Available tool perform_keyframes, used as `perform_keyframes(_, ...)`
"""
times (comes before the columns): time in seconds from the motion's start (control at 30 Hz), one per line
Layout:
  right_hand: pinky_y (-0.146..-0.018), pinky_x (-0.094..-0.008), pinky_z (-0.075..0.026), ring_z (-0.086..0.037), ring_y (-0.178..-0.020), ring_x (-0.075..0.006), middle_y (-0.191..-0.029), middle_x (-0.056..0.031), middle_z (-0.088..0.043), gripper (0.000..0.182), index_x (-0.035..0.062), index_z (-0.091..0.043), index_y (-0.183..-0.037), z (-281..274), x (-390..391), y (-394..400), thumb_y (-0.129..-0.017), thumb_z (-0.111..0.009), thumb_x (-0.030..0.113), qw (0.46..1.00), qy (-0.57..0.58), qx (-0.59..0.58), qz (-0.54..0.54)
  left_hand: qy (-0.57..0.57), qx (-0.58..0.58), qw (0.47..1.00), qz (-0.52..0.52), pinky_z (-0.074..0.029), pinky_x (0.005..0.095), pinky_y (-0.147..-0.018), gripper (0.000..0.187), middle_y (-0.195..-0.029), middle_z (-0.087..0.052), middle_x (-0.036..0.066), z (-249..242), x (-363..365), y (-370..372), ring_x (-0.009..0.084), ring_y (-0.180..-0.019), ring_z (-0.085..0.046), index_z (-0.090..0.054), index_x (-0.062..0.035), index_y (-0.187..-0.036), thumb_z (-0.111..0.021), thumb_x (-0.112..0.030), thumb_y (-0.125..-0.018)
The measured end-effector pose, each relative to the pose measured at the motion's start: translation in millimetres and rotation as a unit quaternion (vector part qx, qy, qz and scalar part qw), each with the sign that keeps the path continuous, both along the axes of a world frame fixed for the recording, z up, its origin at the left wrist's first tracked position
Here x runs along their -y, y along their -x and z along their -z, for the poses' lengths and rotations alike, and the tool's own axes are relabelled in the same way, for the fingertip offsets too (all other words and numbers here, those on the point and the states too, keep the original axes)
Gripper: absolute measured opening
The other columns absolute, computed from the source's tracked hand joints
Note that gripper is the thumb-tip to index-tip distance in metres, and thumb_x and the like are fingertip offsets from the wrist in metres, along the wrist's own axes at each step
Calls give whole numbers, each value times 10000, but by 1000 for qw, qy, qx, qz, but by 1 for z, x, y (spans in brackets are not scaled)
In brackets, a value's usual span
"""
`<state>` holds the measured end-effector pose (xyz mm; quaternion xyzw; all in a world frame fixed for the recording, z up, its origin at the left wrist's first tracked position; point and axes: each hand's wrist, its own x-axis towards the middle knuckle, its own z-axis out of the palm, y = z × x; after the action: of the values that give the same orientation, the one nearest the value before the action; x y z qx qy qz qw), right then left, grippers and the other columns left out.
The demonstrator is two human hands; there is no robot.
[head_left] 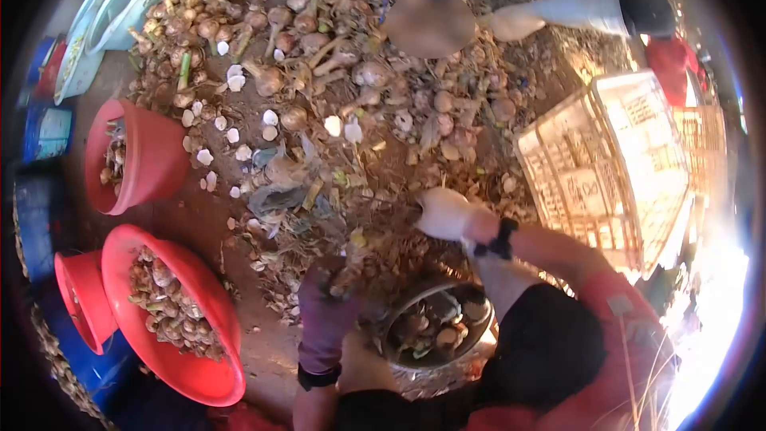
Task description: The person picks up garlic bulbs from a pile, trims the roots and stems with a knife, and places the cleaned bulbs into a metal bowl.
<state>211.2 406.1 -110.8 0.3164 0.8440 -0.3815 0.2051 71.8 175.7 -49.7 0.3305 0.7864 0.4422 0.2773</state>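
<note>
My left hand, in a purple glove, is at the lower middle, with its fingers around a dry bulb with stalk and roots. To the right, my right hand, in a pale glove, is over the dry leaves; its fingers are curled, and what they hold is too small to name. A dark round bowl with a few bulbs and trimmings stands between my legs, below both hands. The heap of bulbs and dry stalks spreads ahead of my hands.
A red basin with bulbs, a small red bucket and a pink bucket stand at left. Pale blue basins are at the upper left. A crate leans at right. Another person's arm reaches in at the top right.
</note>
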Motion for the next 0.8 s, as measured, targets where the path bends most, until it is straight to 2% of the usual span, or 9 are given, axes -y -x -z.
perform_keyframes(0.07,-711,-475,-498,-620,-778,-408,-764,-242,-626,314,24,-633,-931,-36,11,5,-785,-594,299,998,52,-33,28,49,13,999,4,-516,268,-697,248,-992,-619,95,8,11,-12,188,-852,-625,-599,-39,-1053,-666,-12,-816)
perform_keyframes(0.13,-700,-471,-495,-617,-764,-417,-750,-254,-616,329,-2,-629,-909,-65,12,22,-768,-600,293,989,95,-103,-51,-46,417,899,-123,-526,319,-807,391,-1265,-491,140,12,5,-10,228,-1053,-588,-560,-48,-1194,-648,-5,-816)
perform_keyframes(0.17,-688,-466,-491,-611,-754,-420,-748,-257,-609,299,1,-625,-895,-53,20,22,-760,-601,267,989,81,-76,-97,-52,446,890,-73,-492,349,-921,552,-1421,-317,126,10,3,-10,239,-1162,-521,-447,-59,-1338,-623,21,-821)
perform_keyframes(0.27,-669,-456,-490,-608,-745,-421,-737,-251,-606,268,14,-622,-882,-55,26,23,-759,-606,251,981,126,-147,-35,-178,428,884,-57,-491,335,-931,589,-1375,-394,106,12,-17,-20,212,-1138,-533,-395,-62,-1370,-598,48,-829)
perform_keyframes(0.4,-638,-455,-487,-607,-717,-420,-723,-238,-607,246,26,-615,-869,-71,22,27,-757,-606,244,979,161,-122,17,-97,416,903,-43,-501,322,-916,646,-1322,-453,87,23,-6,-11,199,-1137,-529,-307,-74,-1407,-595,37,-839)
perform_keyframes(0.5,-574,-469,-482,-606,-630,-386,-668,-178,-609,235,56,-614,-870,-78,21,20,-770,-615,269,975,61,-192,-97,-96,358,925,-81,-511,320,-898,610,-1274,-504,116,38,5,-12,205,-1123,-544,-322,-56,-1382,-603,16,-845)
perform_keyframes(0.6,-562,-468,-487,-609,-619,-373,-645,-157,-606,230,69,-621,-890,-74,26,16,-765,-616,263,968,35,-180,-170,65,220,970,83,-521,323,-870,548,-1255,-517,146,47,15,-6,214,-1107,-557,-372,-36,-1323,-639,-37,-845)
perform_keyframes(0.7,-552,-452,-483,-608,-616,-367,-643,-151,-604,200,80,-609,-856,-80,31,18,-732,-645,233,973,18,-158,-169,-91,519,838,-143,-531,302,-809,486,-1228,-537,157,36,12,-14,197,-1076,-571,-433,-21,-1251,-676,-90,-835)
perform_keyframes(0.8,-537,-450,-476,-601,-599,-370,-623,-159,-589,201,75,-605,-839,-72,33,15,-715,-651,227,969,11,-190,-156,120,275,954,20,-519,301,-784,462,-1196,-541,131,27,16,-18,174,-1051,-564,-438,-27,-1222,-680,-119,-839)
